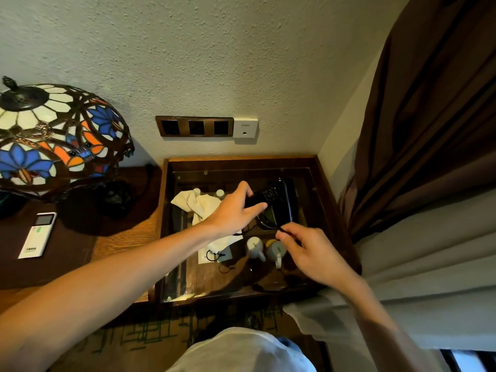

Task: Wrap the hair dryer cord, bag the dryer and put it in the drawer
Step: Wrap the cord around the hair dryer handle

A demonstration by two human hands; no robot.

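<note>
The black hair dryer is held over a glass-topped wooden side table. My left hand grips its handle, where part of the black cord is coiled. My right hand pinches the loose end of the cord just below and to the right of the dryer. A crumpled white cloth bag with printed text lies on the glass to the left, partly hidden by my left wrist.
Two white mugs and a small card with a black tie sit under the glass. A stained-glass lamp and a white remote stand on the left desk. Brown curtains hang at the right. Wall sockets are behind.
</note>
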